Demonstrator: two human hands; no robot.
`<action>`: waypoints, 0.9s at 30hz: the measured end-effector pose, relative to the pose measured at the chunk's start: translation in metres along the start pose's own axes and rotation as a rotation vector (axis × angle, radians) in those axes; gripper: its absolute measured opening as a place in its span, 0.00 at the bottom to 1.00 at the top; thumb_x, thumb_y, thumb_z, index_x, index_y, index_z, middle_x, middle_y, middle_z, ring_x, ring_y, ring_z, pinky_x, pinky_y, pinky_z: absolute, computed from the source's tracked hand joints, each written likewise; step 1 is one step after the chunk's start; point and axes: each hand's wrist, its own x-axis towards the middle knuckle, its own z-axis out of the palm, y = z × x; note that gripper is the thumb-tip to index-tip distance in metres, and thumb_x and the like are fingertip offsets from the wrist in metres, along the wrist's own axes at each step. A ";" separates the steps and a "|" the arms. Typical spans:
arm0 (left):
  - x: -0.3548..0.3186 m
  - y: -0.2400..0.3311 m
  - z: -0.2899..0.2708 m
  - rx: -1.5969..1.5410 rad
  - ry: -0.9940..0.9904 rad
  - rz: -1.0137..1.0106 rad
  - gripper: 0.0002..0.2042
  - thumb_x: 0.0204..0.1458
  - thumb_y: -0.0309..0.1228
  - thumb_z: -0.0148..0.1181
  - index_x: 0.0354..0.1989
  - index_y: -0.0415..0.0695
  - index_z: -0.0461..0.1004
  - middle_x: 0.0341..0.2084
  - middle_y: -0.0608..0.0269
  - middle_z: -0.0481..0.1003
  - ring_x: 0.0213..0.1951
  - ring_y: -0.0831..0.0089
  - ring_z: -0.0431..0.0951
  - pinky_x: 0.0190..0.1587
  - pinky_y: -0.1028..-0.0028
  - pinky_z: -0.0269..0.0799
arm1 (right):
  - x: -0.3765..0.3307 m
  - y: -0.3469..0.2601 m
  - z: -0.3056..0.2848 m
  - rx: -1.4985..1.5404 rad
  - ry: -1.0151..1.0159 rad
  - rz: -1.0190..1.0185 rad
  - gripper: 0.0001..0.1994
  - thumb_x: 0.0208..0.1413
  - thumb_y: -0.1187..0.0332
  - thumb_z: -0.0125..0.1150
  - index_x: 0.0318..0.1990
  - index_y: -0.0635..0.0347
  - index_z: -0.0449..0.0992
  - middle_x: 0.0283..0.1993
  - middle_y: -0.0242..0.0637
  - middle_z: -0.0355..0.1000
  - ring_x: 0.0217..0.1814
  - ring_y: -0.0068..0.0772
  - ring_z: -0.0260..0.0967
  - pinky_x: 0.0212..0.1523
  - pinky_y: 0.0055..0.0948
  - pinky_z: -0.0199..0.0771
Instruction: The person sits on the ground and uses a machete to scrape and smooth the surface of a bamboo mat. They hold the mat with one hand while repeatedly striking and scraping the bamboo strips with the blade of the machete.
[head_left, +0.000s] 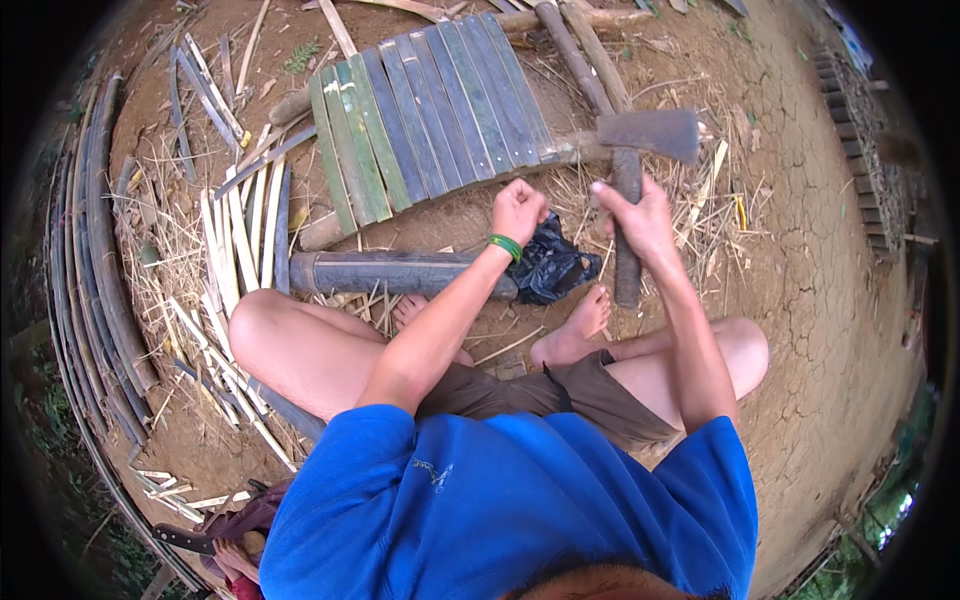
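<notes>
My right hand point(643, 217) is wrapped round the wooden handle of an axe point(627, 265), its thumb lying up along the side. The rusty axe head point(650, 135) points away from me, beside the right end of a panel of bamboo slats point(430, 110). My left hand point(519, 211), with a green band at the wrist, is closed just in front of the panel's near edge. Whatever its fingers may pinch is too small to make out. Right by it, a crumpled black plastic bag point(550, 262) lies at the end of a thick bamboo tube point(400, 272).
Wooden poles point(580, 60) support the panel. Pale split bamboo strips point(235, 245) litter the ground at left, near long bamboo poles point(100, 240). Another person's hand point(237, 560) is at lower left, near a dark-handled knife point(183, 539). Dark stacked pieces point(850, 140) line the far right.
</notes>
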 end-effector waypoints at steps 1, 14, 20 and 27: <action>0.004 0.039 0.019 -0.324 -0.038 -0.134 0.03 0.57 0.25 0.60 0.32 0.41 0.75 0.25 0.59 0.80 0.26 0.74 0.80 0.29 0.72 0.76 | 0.005 0.012 0.001 -0.029 0.014 -0.003 0.12 0.60 0.66 0.71 0.43 0.63 0.76 0.26 0.30 0.75 0.23 0.19 0.72 0.23 0.23 0.73; 0.027 0.099 -0.036 -0.568 -0.201 -0.165 0.04 0.65 0.28 0.55 0.40 0.43 0.75 0.46 0.54 0.82 0.40 0.69 0.81 0.47 0.68 0.75 | 0.052 0.020 0.105 0.270 0.108 -0.349 0.09 0.56 0.73 0.72 0.41 0.68 0.80 0.34 0.37 0.82 0.34 0.23 0.79 0.35 0.25 0.81; 0.031 0.114 -0.056 0.285 -0.061 0.262 0.05 0.56 0.25 0.64 0.39 0.40 0.81 0.41 0.57 0.83 0.39 0.70 0.83 0.43 0.69 0.78 | 0.075 0.023 0.102 -0.031 0.111 -0.340 0.13 0.49 0.69 0.74 0.39 0.69 0.80 0.30 0.43 0.82 0.30 0.29 0.80 0.35 0.32 0.80; 0.054 0.131 -0.076 0.661 -0.196 0.507 0.12 0.49 0.22 0.70 0.43 0.39 0.83 0.30 0.58 0.84 0.31 0.71 0.84 0.38 0.71 0.80 | 0.097 0.012 0.113 -0.097 -0.006 -0.278 0.15 0.49 0.68 0.75 0.39 0.71 0.81 0.27 0.43 0.81 0.29 0.29 0.81 0.33 0.33 0.79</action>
